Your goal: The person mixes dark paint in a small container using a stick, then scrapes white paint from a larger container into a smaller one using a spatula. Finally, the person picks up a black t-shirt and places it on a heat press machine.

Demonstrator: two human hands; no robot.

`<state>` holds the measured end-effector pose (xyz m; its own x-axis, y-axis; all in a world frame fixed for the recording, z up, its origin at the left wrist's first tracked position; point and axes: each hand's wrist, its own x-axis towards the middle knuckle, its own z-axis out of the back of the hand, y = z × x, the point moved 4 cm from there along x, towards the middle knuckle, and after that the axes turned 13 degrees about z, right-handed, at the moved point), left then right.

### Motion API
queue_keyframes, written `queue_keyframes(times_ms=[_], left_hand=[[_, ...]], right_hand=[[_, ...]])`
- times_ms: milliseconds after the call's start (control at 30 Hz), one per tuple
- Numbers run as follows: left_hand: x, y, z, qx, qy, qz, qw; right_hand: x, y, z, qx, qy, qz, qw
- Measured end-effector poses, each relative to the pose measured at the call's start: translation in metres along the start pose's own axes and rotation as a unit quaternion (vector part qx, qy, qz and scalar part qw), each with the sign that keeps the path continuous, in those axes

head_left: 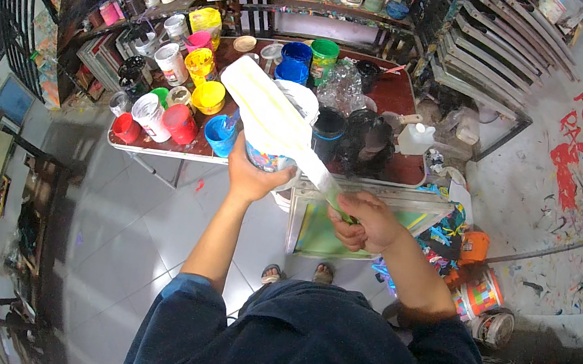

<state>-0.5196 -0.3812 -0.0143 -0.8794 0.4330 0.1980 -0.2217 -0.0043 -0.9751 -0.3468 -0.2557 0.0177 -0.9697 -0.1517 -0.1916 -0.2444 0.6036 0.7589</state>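
My right hand (370, 223) is closed round the greenish handle of a broad spatula (268, 111). White paint covers its blade, which tilts up and to the left over a paint tub (263, 160). Wrapped round the near side of that tub, which has a colourful label, is my left hand (250, 175). The spatula blade hides much of the tub's mouth. Just left of the tub stands a blue paint cup (219, 135), and to its right is a black-smeared tub (329, 125).
The red-brown table (283, 43) carries several paint tubs, including a green tub (324, 58) and a red cup (179, 123). A framed screen (329, 234) leans at its front edge. Rags (443, 233) and an orange bucket (474, 247) lie right. Racked frames (477, 67) stand behind.
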Motion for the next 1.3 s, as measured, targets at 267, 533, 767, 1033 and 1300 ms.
queue_keyframes(times_ms=[267, 533, 767, 1033, 1300], left_hand=[[0.016, 0.004, 0.031, 0.036, -0.067, -0.030, 0.997], [0.028, -0.005, 0.079, 0.139, -0.047, -0.074, 0.986], [0.032, -0.031, 0.088, 0.361, -0.050, -0.276, 0.889], [0.036, -0.050, 0.073, 0.361, -0.017, -0.331, 0.872], [0.034, -0.059, 0.081, 0.360, -0.082, -0.411, 0.833]], right_hand=[[-0.038, -0.017, 0.014, -0.003, -0.035, -0.047, 0.998], [-0.112, 0.023, 0.031, -0.254, -0.150, 0.034, 0.955], [-0.099, 0.117, -0.019, -0.854, -0.084, 0.175, 0.483], [-0.071, 0.153, -0.034, -0.942, -0.018, 0.231, 0.243], [-0.064, 0.134, -0.035, -0.955, -0.059, 0.056, 0.284]])
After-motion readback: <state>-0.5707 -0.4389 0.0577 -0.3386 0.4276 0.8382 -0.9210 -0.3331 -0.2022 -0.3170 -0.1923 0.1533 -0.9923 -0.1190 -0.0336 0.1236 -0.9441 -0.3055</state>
